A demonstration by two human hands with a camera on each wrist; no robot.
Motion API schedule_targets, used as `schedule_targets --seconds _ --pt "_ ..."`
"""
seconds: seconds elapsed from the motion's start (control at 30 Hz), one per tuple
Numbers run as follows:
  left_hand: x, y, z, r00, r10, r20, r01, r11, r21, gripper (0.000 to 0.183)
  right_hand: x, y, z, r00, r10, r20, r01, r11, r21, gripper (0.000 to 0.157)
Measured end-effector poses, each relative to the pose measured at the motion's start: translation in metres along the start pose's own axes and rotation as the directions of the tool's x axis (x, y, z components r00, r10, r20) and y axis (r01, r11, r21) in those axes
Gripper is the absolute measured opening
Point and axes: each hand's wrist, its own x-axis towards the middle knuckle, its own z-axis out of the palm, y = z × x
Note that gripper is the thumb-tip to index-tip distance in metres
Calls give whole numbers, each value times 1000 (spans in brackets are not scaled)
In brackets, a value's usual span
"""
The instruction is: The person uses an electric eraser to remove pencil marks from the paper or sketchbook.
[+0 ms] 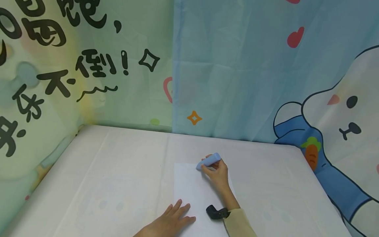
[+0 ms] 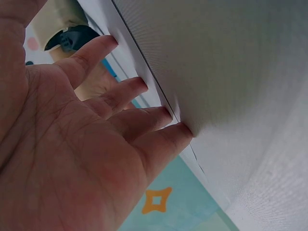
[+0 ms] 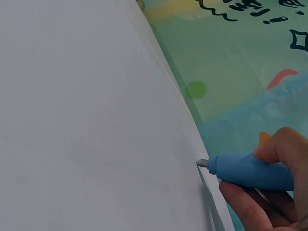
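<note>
A thick light-blue marker (image 1: 209,160) is pinched between the thumb and fingers of my right hand (image 1: 219,175). In the right wrist view the marker (image 3: 250,169) shows a short grey tip that meets the white surface at the upper part of the sheet. A white sheet of paper (image 1: 189,184) lies flat on the table beneath it. My left hand (image 1: 173,220) rests at the sheet's lower left, fingers spread. Seen from the left wrist, that hand (image 2: 72,139) has its fingertips against the white surface and grips nothing.
The table (image 1: 124,171) wears a white cloth. Printed curtains (image 1: 225,72) hang along its back and left side. A dark wrist device (image 1: 217,212) sits on the right wrist, just by the sleeve (image 1: 238,223).
</note>
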Motion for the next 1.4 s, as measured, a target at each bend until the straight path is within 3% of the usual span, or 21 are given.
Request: schedule_targets --seconds 0.47,1.03,1.4 --pt "-1 -2 3 998 41 -46 -39 999 33 68 0 -1 0 1000 16 21 -16 1000 12 31" --pt "-1 1 -1 1000 -9 5 9 1000 18 70 2 2 -2 999 -21 -29 22 1000 11 30" --pt "-1 1 -1 1000 -13 14 14 1000 -18 69 0 1 -1 1000 -3 -11 3 1000 26 30"
